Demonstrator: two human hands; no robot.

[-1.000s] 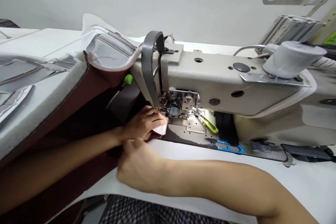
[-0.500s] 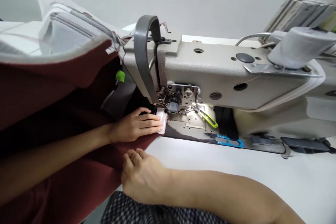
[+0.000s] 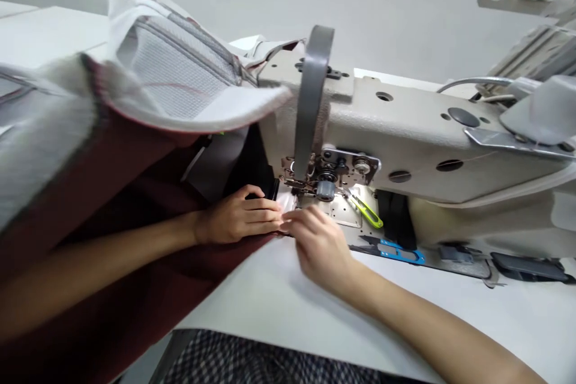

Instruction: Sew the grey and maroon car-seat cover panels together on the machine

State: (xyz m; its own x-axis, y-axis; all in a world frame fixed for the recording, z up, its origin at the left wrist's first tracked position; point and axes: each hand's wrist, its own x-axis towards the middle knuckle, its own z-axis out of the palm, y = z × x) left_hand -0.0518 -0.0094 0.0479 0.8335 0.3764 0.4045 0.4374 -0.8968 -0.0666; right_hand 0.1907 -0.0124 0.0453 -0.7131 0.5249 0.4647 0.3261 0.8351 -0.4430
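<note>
My left hand point(image 3: 238, 216) lies flat on the dark red fabric point(image 3: 198, 279), its fingers stretched toward a white strip point(image 3: 287, 197) beside the presser area of the sewing machine point(image 3: 396, 111). Close against those fingertips, my right hand point(image 3: 321, 246) pinches the edge of the fabric at the front of the machine bed. Its fingertips partly cover what they grip. The fabric's white backing point(image 3: 166, 66) rises in a fold left of the machine head. A grey curved bar point(image 3: 314, 96) stands in front of the head.
Yellow-green thread snips point(image 3: 366, 211) lie on the machine bed, with blue snips point(image 3: 400, 252) nearer the front edge. A white thread cone point(image 3: 542, 111) sits on the machine's right side. The white table point(image 3: 450, 306) extends in front.
My right hand has moved from the fabric's lower edge up to my left fingertips. The folded backing has shifted right, over part of the machine head's left side. The view has turned left.
</note>
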